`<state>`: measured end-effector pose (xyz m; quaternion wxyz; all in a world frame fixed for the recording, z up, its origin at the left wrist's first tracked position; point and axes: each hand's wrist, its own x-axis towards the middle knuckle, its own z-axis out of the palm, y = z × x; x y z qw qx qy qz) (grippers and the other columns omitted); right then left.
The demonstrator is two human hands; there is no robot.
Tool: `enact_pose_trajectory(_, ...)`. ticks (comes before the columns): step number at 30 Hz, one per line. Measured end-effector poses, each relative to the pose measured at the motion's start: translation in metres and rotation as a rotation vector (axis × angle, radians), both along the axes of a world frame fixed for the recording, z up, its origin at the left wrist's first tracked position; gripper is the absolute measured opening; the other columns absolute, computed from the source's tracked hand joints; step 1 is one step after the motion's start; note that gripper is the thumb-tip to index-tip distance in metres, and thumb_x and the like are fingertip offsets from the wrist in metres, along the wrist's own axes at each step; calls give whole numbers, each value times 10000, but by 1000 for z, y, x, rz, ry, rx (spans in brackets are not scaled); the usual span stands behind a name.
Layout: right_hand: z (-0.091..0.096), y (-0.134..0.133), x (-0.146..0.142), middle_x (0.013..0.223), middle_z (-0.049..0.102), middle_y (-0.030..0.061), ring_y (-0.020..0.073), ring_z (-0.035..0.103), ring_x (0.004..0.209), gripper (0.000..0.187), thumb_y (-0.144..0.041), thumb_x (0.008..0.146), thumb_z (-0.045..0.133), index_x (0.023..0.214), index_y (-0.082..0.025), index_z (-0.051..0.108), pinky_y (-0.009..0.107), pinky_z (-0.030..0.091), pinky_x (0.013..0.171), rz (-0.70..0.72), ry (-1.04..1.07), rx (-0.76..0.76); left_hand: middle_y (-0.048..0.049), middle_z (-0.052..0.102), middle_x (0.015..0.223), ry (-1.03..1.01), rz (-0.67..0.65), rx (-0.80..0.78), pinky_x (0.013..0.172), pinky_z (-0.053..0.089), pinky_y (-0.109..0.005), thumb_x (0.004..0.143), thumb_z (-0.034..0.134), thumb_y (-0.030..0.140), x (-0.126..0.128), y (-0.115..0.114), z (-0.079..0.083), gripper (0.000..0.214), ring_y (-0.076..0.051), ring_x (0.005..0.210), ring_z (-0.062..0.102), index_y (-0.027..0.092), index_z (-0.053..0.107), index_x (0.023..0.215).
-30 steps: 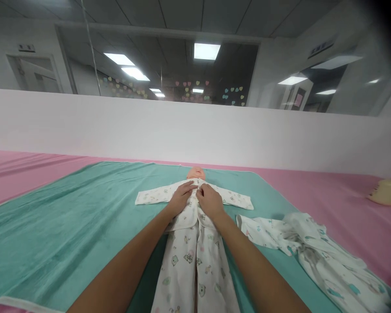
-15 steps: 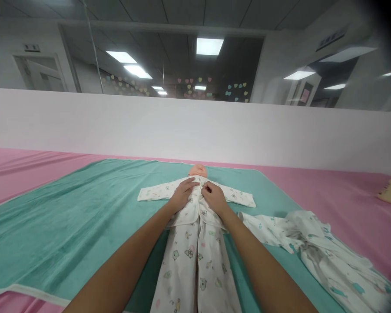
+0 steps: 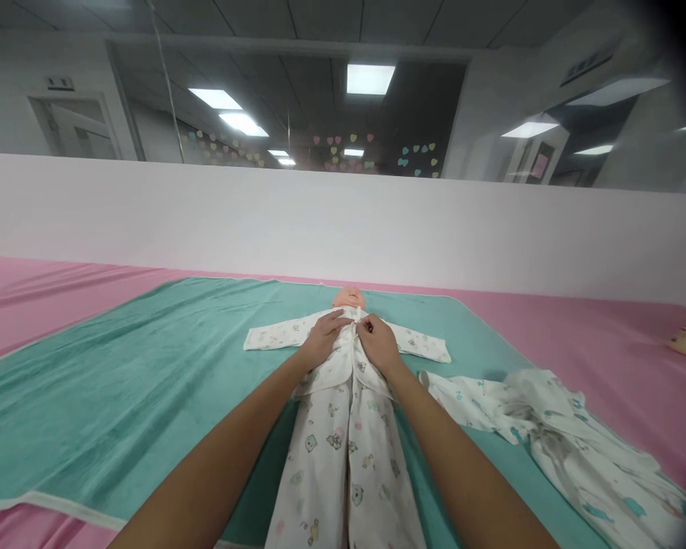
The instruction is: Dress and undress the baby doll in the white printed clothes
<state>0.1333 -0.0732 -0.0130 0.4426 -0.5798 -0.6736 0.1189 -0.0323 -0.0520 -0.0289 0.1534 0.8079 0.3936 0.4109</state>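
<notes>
From the head-worn view, a white printed baby sleepsuit (image 3: 343,435) lies straight out ahead of the hands, dressed on a baby doll (image 3: 348,298). Its long axis runs away from the person, with the doll's head at the far end beyond the hands, the legs reaching back toward the person and out of frame, and the sleeves spread to either side. The left hand (image 3: 324,341) lies flat and fairly open on the chest of the sleepsuit. The right hand (image 3: 378,345) sits just beside it, its fingers (image 3: 367,326) drawn narrow and pinching the garment's front edge near the neck. Beneath the sleepsuit is a teal blanket (image 3: 120,381) on a pink mat (image 3: 554,332). Past the right hand, a crumpled printed white garment (image 3: 572,450) lies on the blanket.
</notes>
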Motion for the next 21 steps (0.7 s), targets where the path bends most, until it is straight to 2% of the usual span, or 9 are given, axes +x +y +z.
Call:
enact_pose_trajectory(3, 2, -4, -1, 661, 526, -39, 132, 452, 617, 155, -345, 774, 423, 694, -212, 430, 235, 284, 564, -56, -52, -26, -18, 417, 1358, -17, 1, 24, 1075, 240, -341, 898, 303, 248, 1, -3, 1, 378, -167, 1252, 350, 270, 558, 1176)
enact_pose_trajectory(5, 5, -12, -1, 654, 516, -42, 129, 443, 598, 212, -408, 787, 435, 704, -214, 414, 236, 272, 551, -44, -118, -45, -10, 416, 1358, -43, 6, 47, 1073, 246, -337, 888, 316, 227, 2, -6, 2, 367, -162, 1256, 347, 263, 581, 1139)
enact_pose_trajectory(8, 8, -33, 0, 671, 503, -28, 126, 427, 579, 327, -524, 800, 416, 707, -211, 404, 243, 250, 533, 5, -279, -41, -4, 429, 1344, -86, 14, 60, 1065, 265, -336, 871, 340, 201, 3, -15, 3, 335, -161, 1242, 363, 251, 633, 1026)
enact_pose_trajectory(11, 6, -55, 0, 740, 506, -3, 133, 441, 615, 350, -550, 802, 421, 729, -207, 423, 249, 241, 532, 36, -433, -11, -1, 441, 1333, -67, 4, 28, 1063, 275, -354, 856, 390, 206, 1, -32, 1, 292, -178, 1236, 365, 255, 655, 968)
enact_pose_trajectory(16, 3, -72, -10, 840, 520, 39, 167, 486, 722, 278, -470, 828, 426, 776, -199, 464, 265, 233, 534, -70, -530, -23, 4, 383, 1381, 23, -37, 11, 1083, 237, -384, 886, 375, 258, -7, -55, -5, 329, -196, 1280, 294, 287, 593, 1132)
enact_pose_trajectory(21, 4, -76, -15, 828, 528, 44, 168, 492, 742, 268, -447, 832, 425, 795, -190, 490, 267, 225, 527, -98, -580, 4, 13, 330, 1413, 86, -34, 39, 1090, 215, -397, 912, 338, 304, -9, -57, -5, 350, -205, 1296, 263, 316, 558, 1183)
